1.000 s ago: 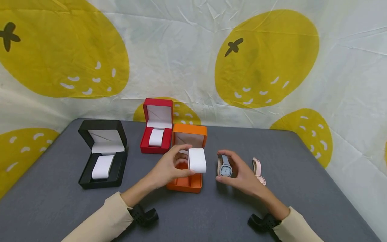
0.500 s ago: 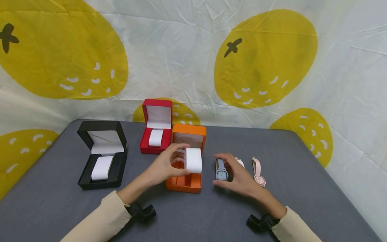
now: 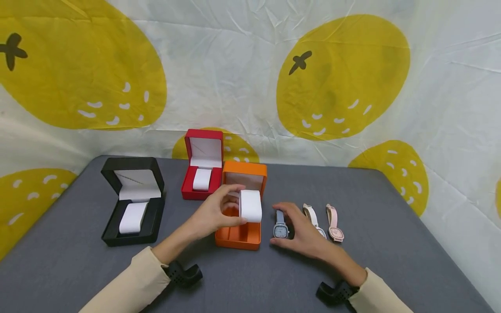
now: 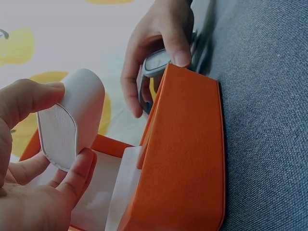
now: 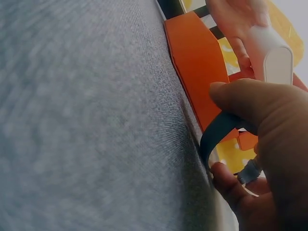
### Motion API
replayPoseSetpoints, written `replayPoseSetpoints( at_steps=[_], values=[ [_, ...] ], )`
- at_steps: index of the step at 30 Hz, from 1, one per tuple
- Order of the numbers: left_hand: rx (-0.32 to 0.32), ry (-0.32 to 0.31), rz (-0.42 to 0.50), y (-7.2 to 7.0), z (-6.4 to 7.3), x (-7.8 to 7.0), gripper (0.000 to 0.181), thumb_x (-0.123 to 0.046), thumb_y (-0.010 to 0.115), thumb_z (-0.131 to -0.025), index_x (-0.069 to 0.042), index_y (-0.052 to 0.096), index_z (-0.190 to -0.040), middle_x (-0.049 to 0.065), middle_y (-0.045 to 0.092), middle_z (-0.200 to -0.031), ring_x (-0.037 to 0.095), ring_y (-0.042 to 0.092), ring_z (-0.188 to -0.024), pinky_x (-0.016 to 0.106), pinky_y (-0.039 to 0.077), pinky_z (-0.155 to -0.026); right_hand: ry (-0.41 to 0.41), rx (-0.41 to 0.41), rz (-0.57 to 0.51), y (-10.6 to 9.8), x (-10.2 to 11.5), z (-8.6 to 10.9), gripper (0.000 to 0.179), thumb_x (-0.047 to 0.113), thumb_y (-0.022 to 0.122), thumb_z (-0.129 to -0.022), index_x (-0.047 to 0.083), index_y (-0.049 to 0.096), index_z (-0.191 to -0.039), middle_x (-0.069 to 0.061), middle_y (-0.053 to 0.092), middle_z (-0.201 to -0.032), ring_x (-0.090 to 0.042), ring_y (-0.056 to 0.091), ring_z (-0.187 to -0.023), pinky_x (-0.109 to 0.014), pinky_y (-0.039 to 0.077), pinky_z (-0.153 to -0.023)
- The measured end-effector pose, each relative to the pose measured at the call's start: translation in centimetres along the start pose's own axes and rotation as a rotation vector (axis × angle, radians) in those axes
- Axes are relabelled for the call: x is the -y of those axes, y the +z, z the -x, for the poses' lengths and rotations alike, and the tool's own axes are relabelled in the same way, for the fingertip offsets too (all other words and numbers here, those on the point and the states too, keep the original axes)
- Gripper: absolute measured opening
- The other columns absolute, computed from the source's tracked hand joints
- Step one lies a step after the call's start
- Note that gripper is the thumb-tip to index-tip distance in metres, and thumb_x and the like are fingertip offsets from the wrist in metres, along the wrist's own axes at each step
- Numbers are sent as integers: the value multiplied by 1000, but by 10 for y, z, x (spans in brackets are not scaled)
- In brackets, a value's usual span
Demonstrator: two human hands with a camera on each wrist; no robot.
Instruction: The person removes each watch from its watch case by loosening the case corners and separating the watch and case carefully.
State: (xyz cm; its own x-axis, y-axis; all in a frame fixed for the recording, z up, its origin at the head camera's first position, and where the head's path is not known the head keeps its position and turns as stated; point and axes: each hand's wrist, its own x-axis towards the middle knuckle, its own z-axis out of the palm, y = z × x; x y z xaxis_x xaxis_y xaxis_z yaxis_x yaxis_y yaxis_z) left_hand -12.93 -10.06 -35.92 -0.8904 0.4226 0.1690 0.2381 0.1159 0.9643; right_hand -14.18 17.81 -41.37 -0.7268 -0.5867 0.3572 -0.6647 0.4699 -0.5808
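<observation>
My left hand (image 3: pixel 214 209) pinches a white watch cushion (image 3: pixel 251 206) between thumb and fingers, above the open orange watch box (image 3: pixel 237 243). In the left wrist view, the cushion (image 4: pixel 89 106) shows its curved top and a flat end. To the right of that box, my right hand (image 3: pixel 304 230) holds a blue-grey wristwatch (image 3: pixel 280 231) by its sides, dial up, low over the table. Its curved strap (image 5: pixel 217 132) appears beneath the thumb in the right wrist view. A white watch (image 3: pixel 312 215) lies just beyond the right hand, partly covered by it.
A pink watch (image 3: pixel 335 232) lies at the right. An open red box (image 3: pixel 188 184) stands behind the orange one, and an open black box (image 3: pixel 152 221) is at the left, each with a white cushion inside. A patterned cloth (image 3: pixel 235 65) hangs behind the grey table (image 3: pixel 250 282).
My right hand has moved left and slightly toward me with the blue-grey watch, uncovering the white watch. The left hand has shifted a little left with the cushion.
</observation>
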Motion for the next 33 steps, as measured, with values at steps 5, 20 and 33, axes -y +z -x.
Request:
replayPoseSetpoints(
  at_steps=[5, 20, 33],
  values=[
    [-2, -1, 6, -1, -1, 0, 70, -2, 78, -77, -2, 42, -137, 14, 44, -127, 29, 50, -110, 40, 45, -96, 54, 73, 76, -2, 5, 0, 83, 38, 81, -75, 6, 40, -140, -17, 36, -145, -29, 39, -130, -49, 37, -101],
    [-6, -12, -4, -2, 0, -1, 70, -4, 78, -78, -3, 42, -137, 13, 44, -127, 29, 50, -109, 41, 46, -95, 109, 152, 121, -5, 6, 1, 85, 43, 81, -73, 7, 42, -140, -21, 33, -148, -32, 36, -129, -53, 35, -101],
    [-11, -12, -7, -2, 0, -1, 69, -4, 77, -78, -3, 42, -137, 14, 44, -127, 30, 49, -110, 47, 43, -97, 173, 196, 118, -8, 8, 1, 90, 47, 78, -75, 10, 38, -147, -21, 24, -153, -37, 31, -130, -57, 33, -100]
  ],
)
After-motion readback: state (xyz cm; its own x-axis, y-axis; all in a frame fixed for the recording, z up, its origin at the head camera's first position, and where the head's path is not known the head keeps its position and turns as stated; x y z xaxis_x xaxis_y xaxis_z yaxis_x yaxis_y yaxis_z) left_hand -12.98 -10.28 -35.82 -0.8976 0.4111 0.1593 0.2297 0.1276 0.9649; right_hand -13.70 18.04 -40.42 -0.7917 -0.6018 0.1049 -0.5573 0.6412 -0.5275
